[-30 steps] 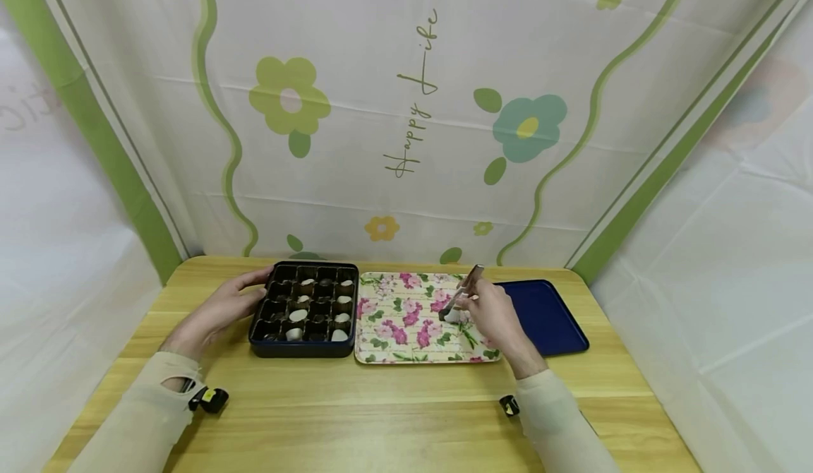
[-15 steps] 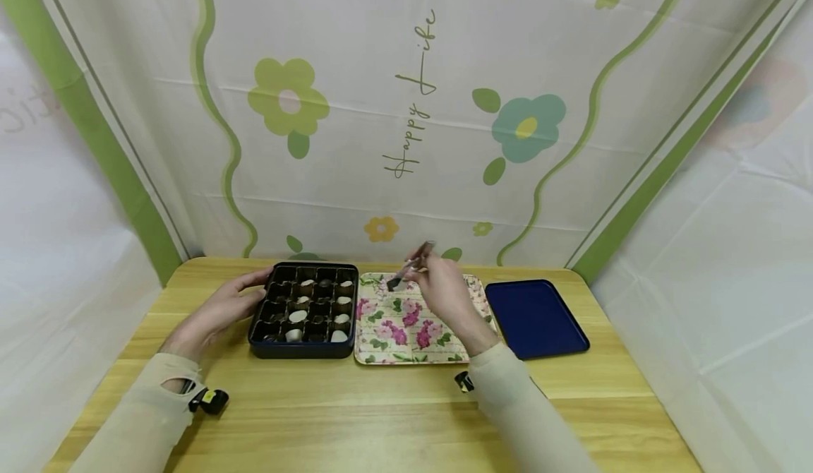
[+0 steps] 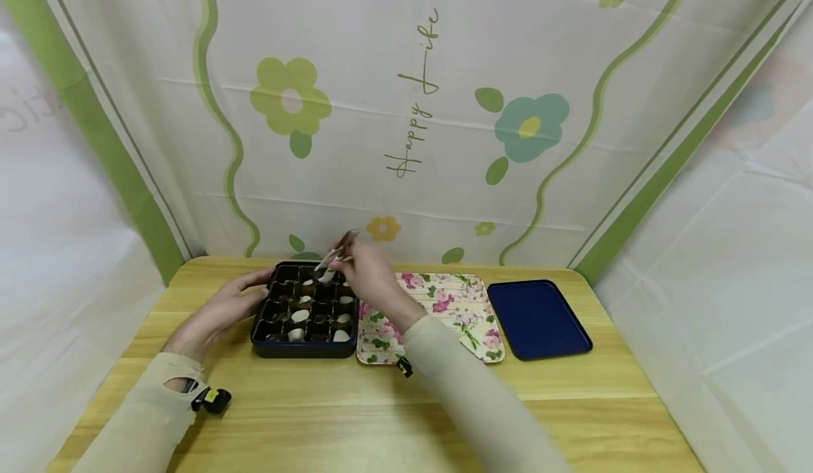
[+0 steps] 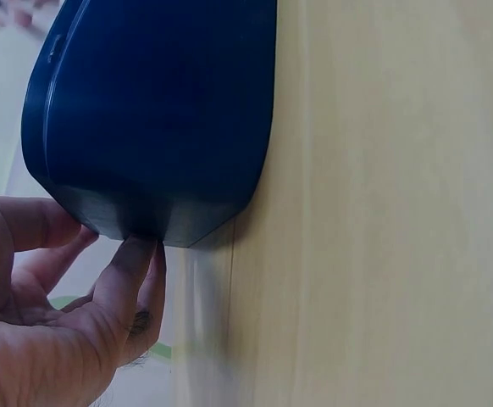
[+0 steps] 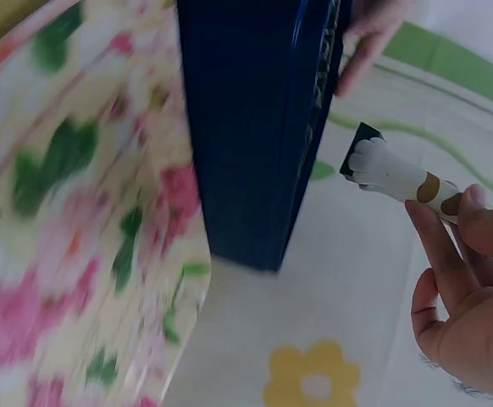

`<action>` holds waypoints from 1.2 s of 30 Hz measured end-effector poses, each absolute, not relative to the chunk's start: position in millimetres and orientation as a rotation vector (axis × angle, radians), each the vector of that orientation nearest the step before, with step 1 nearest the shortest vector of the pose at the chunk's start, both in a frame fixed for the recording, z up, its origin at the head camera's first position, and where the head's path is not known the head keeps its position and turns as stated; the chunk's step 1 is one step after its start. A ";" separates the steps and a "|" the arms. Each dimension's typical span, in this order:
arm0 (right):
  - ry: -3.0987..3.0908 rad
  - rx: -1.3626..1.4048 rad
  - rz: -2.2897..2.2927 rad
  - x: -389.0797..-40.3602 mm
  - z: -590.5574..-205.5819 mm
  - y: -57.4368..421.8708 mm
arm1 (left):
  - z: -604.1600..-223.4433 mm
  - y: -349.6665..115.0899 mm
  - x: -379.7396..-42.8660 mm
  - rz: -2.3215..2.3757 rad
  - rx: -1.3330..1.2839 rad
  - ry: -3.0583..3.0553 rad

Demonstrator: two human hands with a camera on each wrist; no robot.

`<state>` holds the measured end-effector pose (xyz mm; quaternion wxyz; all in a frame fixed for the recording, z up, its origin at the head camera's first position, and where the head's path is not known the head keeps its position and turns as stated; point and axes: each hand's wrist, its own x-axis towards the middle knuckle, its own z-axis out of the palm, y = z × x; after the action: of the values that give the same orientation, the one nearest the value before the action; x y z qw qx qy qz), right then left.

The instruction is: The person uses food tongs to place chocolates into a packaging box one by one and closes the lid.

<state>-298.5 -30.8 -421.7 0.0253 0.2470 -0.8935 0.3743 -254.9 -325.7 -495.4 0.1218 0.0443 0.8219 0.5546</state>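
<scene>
In the head view my left hand [image 3: 230,303] rests against the left side of a dark blue box [image 3: 305,350]. The left wrist view has those fingers touching the end wall of the box. Dividers split its inside into compartments, several holding white or dark pieces like chocolates. My right hand [image 3: 376,277] pinches small tongs [image 3: 339,248] over the far part of the box. Seen from the right wrist, the tongs [image 5: 395,175] are white with brown patches and a paw-shaped tip. A dark, square-edged piece [image 5: 362,147] sits in that tip.
A flower-patterned tray [image 3: 466,318] lies right beside the box, partly under my right forearm. Farther right is a flat blue lid [image 3: 540,320]. All stand on a wooden table [image 3: 305,416], with a printed curtain [image 3: 356,92] behind its far edge.
My right hand has moved left with the tongs and the dark piece, from over the flowered tray to above the box's far side. My left hand has stayed put on the box.
</scene>
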 end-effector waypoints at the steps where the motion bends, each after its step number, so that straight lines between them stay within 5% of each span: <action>1: -2.762 0.779 1.157 -300.1 -423.0 -37.3 | -495.5 -325.5 -255.1 1.624 0.130 2.396; 16: -2.836 0.858 1.039 -322.5 -438.0 -95.8 | -494.5 -320.7 -259.4 1.627 0.146 2.409; 36: -2.818 0.916 1.352 -329.4 -449.6 -92.3 | -495.4 -324.2 -257.7 1.648 0.142 2.392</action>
<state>-329.4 -92.3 -449.6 -0.0576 0.2808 -0.8638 0.4144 -257.7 -324.2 -495.4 0.1164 0.0484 0.8169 0.5628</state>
